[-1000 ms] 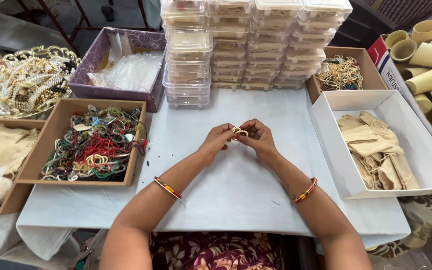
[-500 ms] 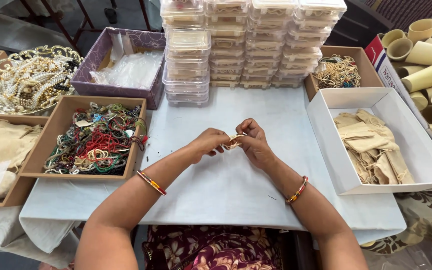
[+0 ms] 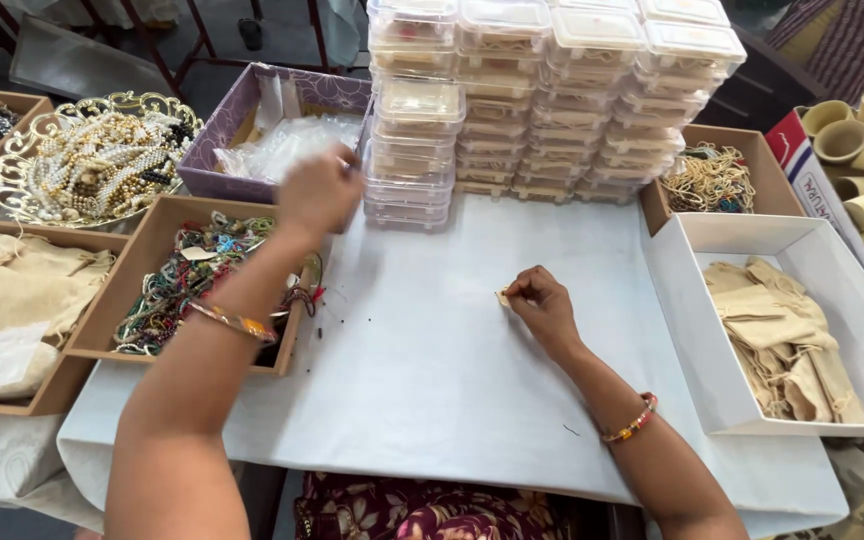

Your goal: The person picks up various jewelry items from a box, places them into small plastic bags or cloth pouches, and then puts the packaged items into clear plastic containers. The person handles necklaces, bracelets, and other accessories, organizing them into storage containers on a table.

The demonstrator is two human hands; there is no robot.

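The right hand (image 3: 542,302) rests near the middle of the white table (image 3: 432,380), fingertips pinched shut on a small pale piece (image 3: 502,297) — too small to make out. The left hand (image 3: 318,192) is up at the table's far-left edge, over the purple box (image 3: 214,150) of clear plastic bags (image 3: 277,148); it is blurred, and whether its fingers are curled or spread cannot be told. Half a second ago both hands met at the middle of the table; now they are well apart. Bare white surface lies open around the right hand. Stacked clear containers (image 3: 542,100) line the far edge, a brown tray of coloured bracelets (image 3: 187,285) the left, a white box of cloth pouches (image 3: 782,335) the right.
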